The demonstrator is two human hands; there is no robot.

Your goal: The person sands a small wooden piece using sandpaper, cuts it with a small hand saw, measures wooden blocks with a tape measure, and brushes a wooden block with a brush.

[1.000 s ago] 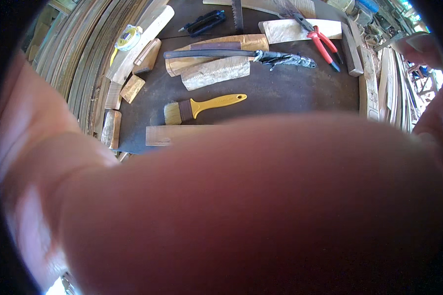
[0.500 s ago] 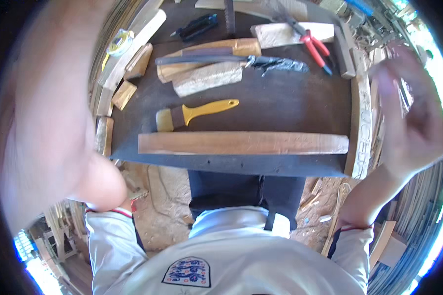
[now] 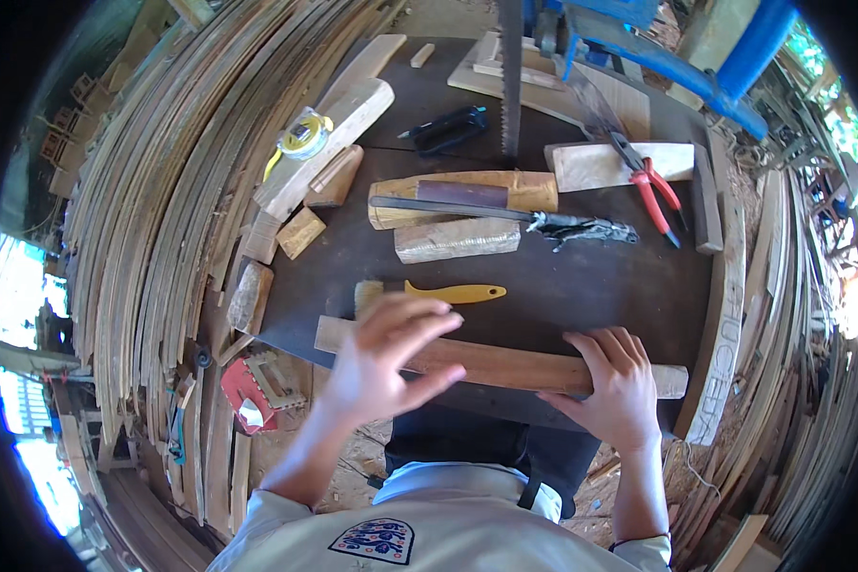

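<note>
A long brown piece of wood (image 3: 505,366) lies across the near edge of the dark worktable. My right hand (image 3: 618,391) is closed around its right part, thumb on the near side and fingers over the far side. Over its left part is my left hand (image 3: 383,360), slightly blurred, with thumb and fingers apart and nothing in its grasp. Just beyond the left hand lies a paintbrush with a yellow handle (image 3: 459,293), its bristles partly hidden by the fingers.
An upright toothed saw blade (image 3: 511,91) stands at the table's far side beside blue machinery (image 3: 658,57). Red-handled pliers (image 3: 654,191), wood blocks (image 3: 459,240), a long tool with a plastic-wrapped handle (image 3: 582,229) and a tape measure (image 3: 304,137) lie around. Wood strips (image 3: 162,210) are stacked left.
Both raised hands have come down to the long piece of wood; the right now grips it. The wood's left end is tilted farther away. The view has shifted, showing more of the far side.
</note>
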